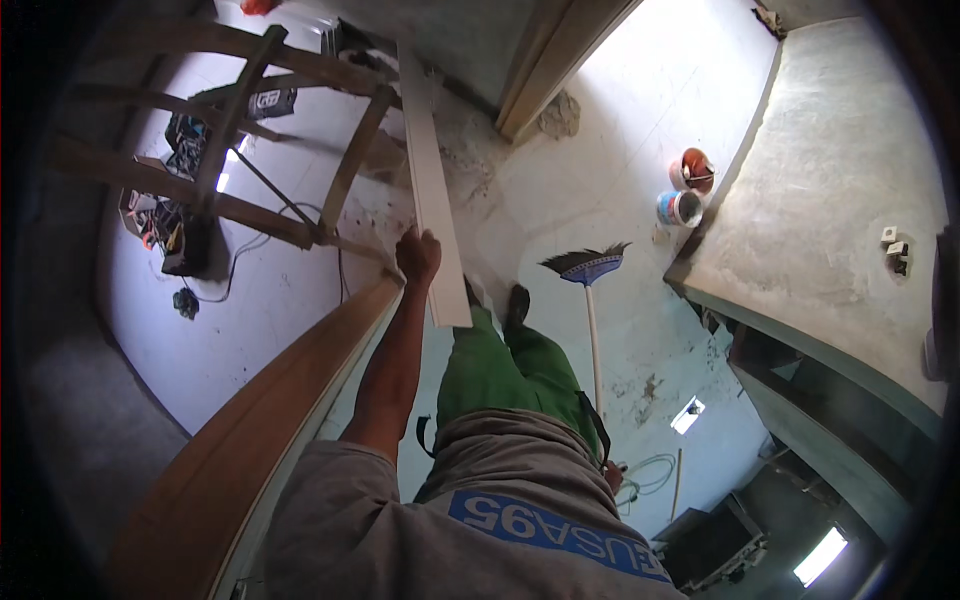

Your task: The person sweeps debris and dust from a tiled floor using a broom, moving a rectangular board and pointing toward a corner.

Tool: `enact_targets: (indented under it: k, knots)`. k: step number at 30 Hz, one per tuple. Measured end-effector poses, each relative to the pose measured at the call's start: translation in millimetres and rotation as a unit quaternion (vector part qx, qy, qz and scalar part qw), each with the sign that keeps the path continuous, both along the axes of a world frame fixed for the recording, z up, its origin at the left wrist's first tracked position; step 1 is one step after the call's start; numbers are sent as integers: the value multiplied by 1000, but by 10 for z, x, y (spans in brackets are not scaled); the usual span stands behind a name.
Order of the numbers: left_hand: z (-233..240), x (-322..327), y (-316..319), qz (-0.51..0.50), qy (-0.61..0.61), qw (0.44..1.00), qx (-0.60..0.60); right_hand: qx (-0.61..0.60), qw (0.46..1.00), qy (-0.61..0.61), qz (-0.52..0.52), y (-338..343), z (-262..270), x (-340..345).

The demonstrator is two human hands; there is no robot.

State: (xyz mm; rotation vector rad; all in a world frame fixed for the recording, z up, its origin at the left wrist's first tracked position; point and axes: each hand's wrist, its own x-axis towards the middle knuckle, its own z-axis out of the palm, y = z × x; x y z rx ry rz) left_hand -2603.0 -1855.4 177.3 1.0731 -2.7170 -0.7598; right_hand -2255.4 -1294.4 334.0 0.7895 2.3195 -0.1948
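A long, narrow pale board (435, 172) with a grooved edge extends away from me, its near end beside my legs. My left hand (418, 257) is closed around the board's left edge, a little above that end. Low at my right side, my right hand (613, 477) is mostly covered by my body and shirt. It is at the white handle of a broom (592, 330), though the grip itself is partly hidden. The broom's blue head (592, 268) with dark bristles points away from me, to the right of my feet.
A wooden trestle frame (225, 135) stands at left, near boxes of tools (165, 232) and a cable. A wooden door (285, 420) is close on my left. Two buckets (686, 191) stand by a concrete counter (810, 187). A coiled hose (652, 472) lies at lower right.
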Motion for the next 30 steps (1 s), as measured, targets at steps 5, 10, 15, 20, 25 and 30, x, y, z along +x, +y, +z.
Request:
enact_targets:
  k: [5, 10, 15, 20, 25, 30]
  knots:
    - [397, -253, 573, 12, -7, 985, 173, 37, 999, 25, 21, -85, -10, 577]
    - [46, 76, 606, 90, -2, 943, 321, 53, 996, 12, -71, -1144, 410, -325]
    - [378, 290, 906, 136, -10, 862, 488, 87, 988, -10, -124, -1262, 359, -492]
    - [437, 731, 824, -95, -30, 960, 263, 18, 1000, -10, -4, -817, -194, -4]
    - [1028, 697, 1055, 108, -67, 886, 446, -11, 997, -57, 60, -559, -431, 44]
    - [1430, 977, 1182, 177, 114, 777, 593, -27, 997, -70, 31, -350, -381, -281]
